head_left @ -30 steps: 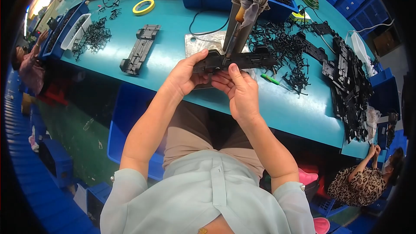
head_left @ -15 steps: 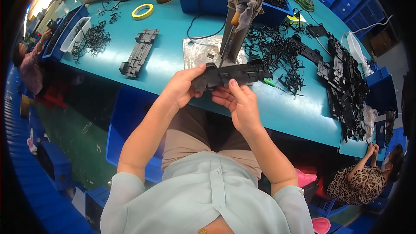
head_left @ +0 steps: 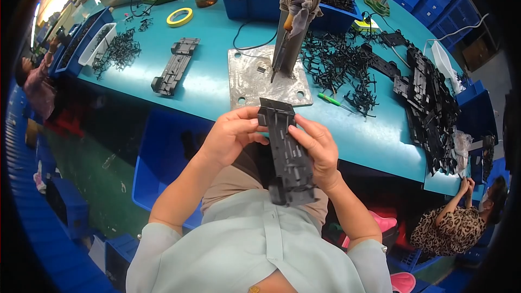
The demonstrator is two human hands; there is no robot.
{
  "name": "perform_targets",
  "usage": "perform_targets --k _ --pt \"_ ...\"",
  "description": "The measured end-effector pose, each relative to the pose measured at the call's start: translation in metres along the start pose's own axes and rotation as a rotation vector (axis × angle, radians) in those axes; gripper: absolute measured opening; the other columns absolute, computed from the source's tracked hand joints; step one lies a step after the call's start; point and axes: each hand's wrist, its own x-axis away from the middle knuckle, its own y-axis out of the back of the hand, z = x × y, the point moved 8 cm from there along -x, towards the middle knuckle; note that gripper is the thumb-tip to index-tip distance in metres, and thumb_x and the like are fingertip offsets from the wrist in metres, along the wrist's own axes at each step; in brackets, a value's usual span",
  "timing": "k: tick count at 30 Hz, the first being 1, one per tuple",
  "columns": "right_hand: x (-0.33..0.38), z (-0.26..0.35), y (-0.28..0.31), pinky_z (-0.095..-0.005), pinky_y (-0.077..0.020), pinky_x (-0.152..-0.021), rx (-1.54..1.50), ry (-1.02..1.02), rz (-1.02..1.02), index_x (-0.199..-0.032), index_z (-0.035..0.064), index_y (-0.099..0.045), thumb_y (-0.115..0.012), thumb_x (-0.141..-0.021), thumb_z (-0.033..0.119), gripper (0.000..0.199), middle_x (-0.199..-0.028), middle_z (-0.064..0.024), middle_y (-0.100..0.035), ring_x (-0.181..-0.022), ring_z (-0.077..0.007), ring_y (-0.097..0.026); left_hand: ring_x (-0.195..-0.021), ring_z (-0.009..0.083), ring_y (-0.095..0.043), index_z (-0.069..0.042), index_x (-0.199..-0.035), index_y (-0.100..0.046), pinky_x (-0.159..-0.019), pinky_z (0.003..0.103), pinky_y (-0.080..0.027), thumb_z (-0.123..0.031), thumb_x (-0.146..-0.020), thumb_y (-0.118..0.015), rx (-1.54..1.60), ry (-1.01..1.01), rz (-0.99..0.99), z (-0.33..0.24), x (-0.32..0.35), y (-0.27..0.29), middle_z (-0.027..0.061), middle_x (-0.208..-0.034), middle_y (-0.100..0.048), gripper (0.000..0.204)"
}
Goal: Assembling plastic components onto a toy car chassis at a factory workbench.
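Teal tabletop [head_left: 217, 89] edge just beyond both hands, left hand [head_left: 230, 135] and right hand [head_left: 317, 149] gripping long ribbed black plastic chassis [head_left: 286, 154] over lap, square steel baseplate [head_left: 263, 78] ahead, open gap between.

Teal worktable [head_left: 217, 89], blue bins [head_left: 157, 184] on green floor [head_left: 87, 168]
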Motion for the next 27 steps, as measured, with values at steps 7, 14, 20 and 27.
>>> perform_targets --k 7,14,20,27 --pt "0.023 0.014 -0.008 -0.0348 -0.0457 -0.091 0.171 0.105 0.001 -0.106 0.0101 -0.070 -0.064 -0.067 -0.003 0.042 -0.119 -0.0091 -0.063 -0.110 -0.0292 -0.055 -0.090 0.0160 -0.063 -0.002 -0.111 -0.058 -0.073 0.031 -0.050 -0.021 -0.092 -0.053 0.222 0.083 0.005 0.005 0.013 -0.010 0.0081 -0.104 -0.065 0.027" --pt "0.039 0.026 -0.018 -0.0350 -0.0453 -0.089 0.121 0.137 0.021 -0.100 0.0106 -0.071 -0.068 -0.070 0.001 0.032 -0.118 -0.0066 -0.063 -0.109 -0.0272 -0.055 -0.074 0.0080 -0.060 -0.008 -0.088 -0.059 -0.062 0.024 -0.049 -0.016 -0.089 -0.060 0.081 0.059 -0.222 0.019 0.024 0.000 -0.0001 -0.084 -0.063 0.008" --pt "0.045 0.008 -0.005 -0.0315 -0.0503 -0.076 -0.199 -0.199 -0.115 -0.097 0.0025 -0.065 -0.063 -0.072 -0.008 0.027 -0.101 -0.0129 -0.065 -0.089 -0.0248 -0.061 -0.072 0.0089 -0.059 -0.005 -0.088 -0.058 -0.064 0.024 -0.049 -0.010 -0.088 -0.057 0.070 0.022 -0.244 0.039 0.039 0.002 0.0018 -0.083 -0.062 0.005" --pt "0.064 -0.022 -0.037 -0.0238 -0.0498 -0.073 -0.683 -0.842 -0.066 -0.104 0.0000 -0.058 -0.067 -0.086 0.009 0.023 -0.091 -0.0031 -0.062 -0.079 -0.0074 -0.058 -0.069 0.0045 -0.054 -0.005 -0.085 -0.059 -0.063 0.022 -0.045 -0.010 -0.090 -0.057 -0.004 -0.021 -0.216 0.050 0.059 -0.004 -0.0007 -0.080 -0.062 0.007"
